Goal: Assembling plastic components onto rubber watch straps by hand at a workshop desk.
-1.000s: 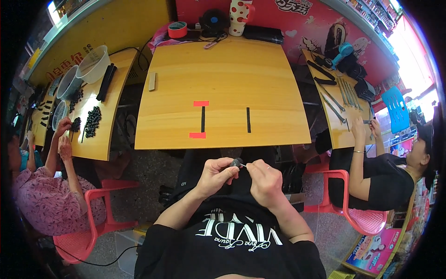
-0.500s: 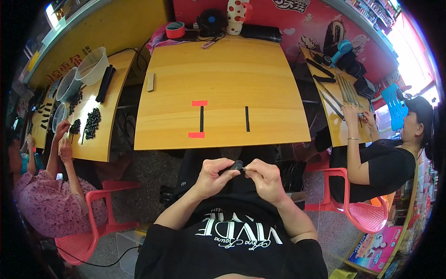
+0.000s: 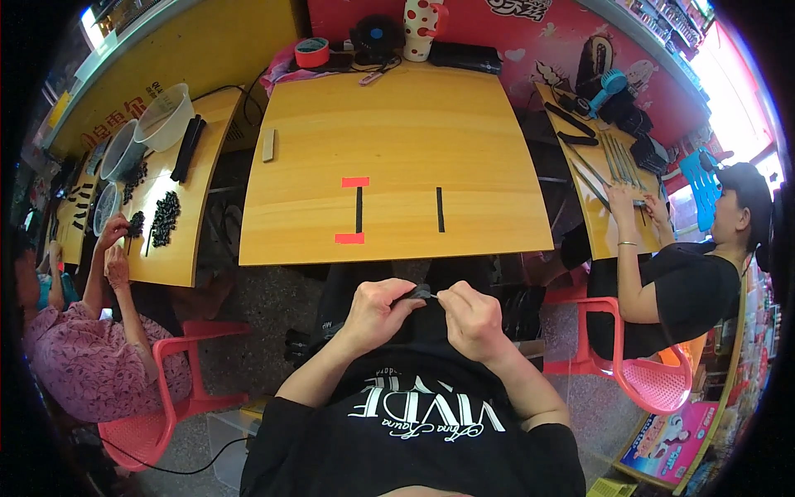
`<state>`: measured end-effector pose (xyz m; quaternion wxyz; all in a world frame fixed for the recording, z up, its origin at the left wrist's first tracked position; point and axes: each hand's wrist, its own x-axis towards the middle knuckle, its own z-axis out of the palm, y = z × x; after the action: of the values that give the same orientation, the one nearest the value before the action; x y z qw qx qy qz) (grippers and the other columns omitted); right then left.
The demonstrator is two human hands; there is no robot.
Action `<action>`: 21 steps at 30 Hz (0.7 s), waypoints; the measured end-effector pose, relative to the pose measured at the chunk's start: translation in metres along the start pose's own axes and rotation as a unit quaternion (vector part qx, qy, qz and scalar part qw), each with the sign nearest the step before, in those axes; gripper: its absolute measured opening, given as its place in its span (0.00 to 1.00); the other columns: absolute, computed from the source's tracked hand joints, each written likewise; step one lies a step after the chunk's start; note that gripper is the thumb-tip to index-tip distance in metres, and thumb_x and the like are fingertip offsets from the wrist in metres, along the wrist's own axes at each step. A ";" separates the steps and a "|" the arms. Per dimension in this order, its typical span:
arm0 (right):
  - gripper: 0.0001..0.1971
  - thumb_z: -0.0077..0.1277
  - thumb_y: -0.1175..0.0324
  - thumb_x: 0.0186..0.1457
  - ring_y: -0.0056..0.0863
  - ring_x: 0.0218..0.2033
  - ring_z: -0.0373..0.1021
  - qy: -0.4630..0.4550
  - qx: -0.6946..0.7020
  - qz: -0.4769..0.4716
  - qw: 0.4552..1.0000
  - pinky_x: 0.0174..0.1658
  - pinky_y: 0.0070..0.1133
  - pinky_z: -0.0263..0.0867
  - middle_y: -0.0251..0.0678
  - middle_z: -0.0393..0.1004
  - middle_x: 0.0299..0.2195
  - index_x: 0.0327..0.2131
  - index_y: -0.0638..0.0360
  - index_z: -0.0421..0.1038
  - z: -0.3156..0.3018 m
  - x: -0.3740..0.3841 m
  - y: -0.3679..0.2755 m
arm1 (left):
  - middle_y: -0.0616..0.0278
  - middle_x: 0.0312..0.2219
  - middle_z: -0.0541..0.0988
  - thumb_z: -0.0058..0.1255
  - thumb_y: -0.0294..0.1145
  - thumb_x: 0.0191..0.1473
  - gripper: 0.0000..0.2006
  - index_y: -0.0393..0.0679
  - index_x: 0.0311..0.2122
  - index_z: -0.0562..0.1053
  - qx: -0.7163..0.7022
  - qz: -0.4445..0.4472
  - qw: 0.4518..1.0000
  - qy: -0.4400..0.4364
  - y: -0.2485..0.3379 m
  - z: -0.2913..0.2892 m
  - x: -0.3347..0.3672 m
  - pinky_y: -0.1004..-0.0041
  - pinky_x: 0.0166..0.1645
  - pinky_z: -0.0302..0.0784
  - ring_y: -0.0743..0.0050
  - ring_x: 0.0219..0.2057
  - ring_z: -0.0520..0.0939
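Over my lap, just off the table's near edge, my left hand (image 3: 377,315) is closed on a small dark piece (image 3: 421,291), whose exact kind I cannot make out. Close on its right, my right hand (image 3: 474,319) pinches the end of a thin pale sliver (image 3: 434,296) that reaches to the dark piece. The fingertips cover most of both. Beyond my hands, a black strip (image 3: 358,210) lies on the wooden table (image 3: 397,124) between two red tape marks (image 3: 355,182). A second black strip (image 3: 440,210) lies to its right.
A pale flat stick (image 3: 268,145) lies at the table's left side. Red tape roll (image 3: 312,53), dark fan (image 3: 377,37) and spotted tumbler (image 3: 420,31) stand at the back. People work at side tables, the left one holding black pieces (image 3: 166,219) and clear tubs (image 3: 164,118).
My right hand has drawn slightly away from my left, and more of the thin pale sliver shows between them. The dark piece stays in my left hand.
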<state>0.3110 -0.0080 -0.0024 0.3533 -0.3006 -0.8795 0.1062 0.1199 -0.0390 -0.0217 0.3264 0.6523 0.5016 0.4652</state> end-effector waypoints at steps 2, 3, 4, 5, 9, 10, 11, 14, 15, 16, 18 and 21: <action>0.09 0.58 0.73 0.43 0.33 0.19 0.67 -0.029 0.063 0.070 0.995 0.19 0.24 0.60 0.38 0.66 0.22 0.29 0.63 0.71 -0.006 0.002 -0.008 | 0.55 0.21 0.77 0.60 0.25 0.43 0.08 0.38 0.31 0.75 0.028 0.042 0.998 0.038 0.001 0.004 -0.004 0.67 0.25 0.72 0.56 0.22 0.79; 0.09 0.60 0.72 0.44 0.35 0.19 0.67 -0.057 0.124 0.139 0.981 0.20 0.26 0.61 0.39 0.66 0.22 0.29 0.62 0.71 -0.008 0.003 -0.011 | 0.55 0.21 0.77 0.60 0.25 0.43 0.08 0.38 0.31 0.75 0.028 0.040 0.998 0.038 0.001 0.003 -0.005 0.67 0.25 0.72 0.56 0.22 0.79; 0.09 0.60 0.72 0.44 0.35 0.19 0.67 -0.056 0.124 0.140 0.981 0.20 0.26 0.61 0.39 0.66 0.22 0.29 0.62 0.71 -0.008 0.004 -0.012 | 0.56 0.21 0.76 0.60 0.24 0.43 0.08 0.38 0.31 0.75 0.084 0.076 0.993 0.042 0.001 0.002 -0.004 0.67 0.25 0.72 0.57 0.22 0.79; 0.09 0.60 0.69 0.46 0.35 0.18 0.67 -0.040 0.097 0.118 0.987 0.20 0.26 0.60 0.38 0.66 0.21 0.27 0.62 0.70 -0.007 0.006 -0.013 | 0.56 0.21 0.75 0.60 0.24 0.43 0.09 0.38 0.32 0.74 0.140 0.112 0.983 0.046 0.001 0.002 -0.004 0.68 0.25 0.73 0.58 0.22 0.78; 0.12 0.62 0.65 0.46 0.35 0.17 0.66 -0.037 0.019 0.130 0.991 0.19 0.26 0.59 0.36 0.65 0.18 0.22 0.59 0.69 -0.003 0.008 -0.012 | 0.56 0.21 0.74 0.60 0.24 0.42 0.11 0.38 0.33 0.73 0.200 0.159 0.966 0.040 0.000 0.002 -0.003 0.68 0.25 0.73 0.58 0.24 0.78; 0.14 0.62 0.65 0.46 0.35 0.16 0.65 -0.032 0.016 0.137 0.990 0.19 0.26 0.58 0.36 0.64 0.16 0.18 0.58 0.68 0.001 0.009 -0.008 | 0.58 0.23 0.76 0.60 0.25 0.44 0.11 0.37 0.35 0.74 0.191 0.141 0.971 0.025 0.001 0.004 -0.006 0.69 0.26 0.73 0.61 0.24 0.79; 0.14 0.62 0.65 0.46 0.35 0.16 0.65 -0.032 0.016 0.136 0.990 0.19 0.26 0.58 0.36 0.64 0.16 0.18 0.58 0.68 0.001 0.009 -0.005 | 0.60 0.25 0.77 0.60 0.25 0.45 0.12 0.36 0.36 0.74 0.183 0.123 0.975 0.010 0.000 0.005 -0.007 0.70 0.26 0.73 0.64 0.25 0.80; 0.14 0.62 0.66 0.47 0.35 0.16 0.65 -0.015 0.063 0.126 0.990 0.19 0.26 0.57 0.36 0.64 0.15 0.17 0.58 0.67 -0.001 0.011 -0.002 | 0.63 0.29 0.78 0.57 0.28 0.52 0.11 0.35 0.39 0.74 -0.242 -0.077 0.957 -0.141 -0.009 -0.001 -0.005 0.73 0.28 0.75 0.72 0.27 0.80; 0.14 0.62 0.67 0.47 0.34 0.15 0.63 -0.002 0.082 0.109 0.991 0.18 0.25 0.56 0.36 0.63 0.14 0.17 0.59 0.67 -0.003 0.012 0.000 | 0.63 0.31 0.78 0.51 0.34 0.59 0.12 0.36 0.42 0.74 -0.399 -0.216 0.870 -0.192 -0.012 -0.011 -0.003 0.76 0.31 0.76 0.78 0.29 0.79; 0.14 0.62 0.68 0.47 0.33 0.14 0.62 0.010 0.103 0.089 0.991 0.18 0.24 0.55 0.36 0.63 0.14 0.17 0.60 0.67 -0.003 0.014 0.000 | 0.63 0.30 0.78 0.48 0.37 0.61 0.13 0.37 0.41 0.74 -0.448 -0.262 0.829 -0.209 -0.010 -0.016 0.004 0.77 0.31 0.76 0.78 0.28 0.79; 0.14 0.62 0.68 0.47 0.33 0.15 0.62 0.007 0.102 0.069 0.992 0.17 0.24 0.55 0.36 0.62 0.14 0.17 0.60 0.67 -0.002 0.014 0.000 | 0.64 0.27 0.76 0.42 0.42 0.64 0.16 0.39 0.37 0.74 -0.465 -0.278 0.799 -0.262 -0.019 -0.015 0.009 0.79 0.29 0.74 0.80 0.26 0.77; 0.13 0.62 0.69 0.46 0.33 0.14 0.62 0.011 0.090 0.048 0.995 0.17 0.24 0.55 0.36 0.62 0.14 0.17 0.60 0.67 0.002 0.017 0.005 | 0.66 0.25 0.75 0.42 0.41 0.64 0.15 0.39 0.34 0.74 -0.487 -0.268 0.786 -0.271 -0.026 -0.007 0.013 0.80 0.28 0.72 0.80 0.24 0.76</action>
<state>0.3021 0.0056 0.0034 0.3832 -0.3105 -0.8471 0.1982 0.1047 -0.0199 -0.0385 0.8349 0.3449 0.2538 0.3458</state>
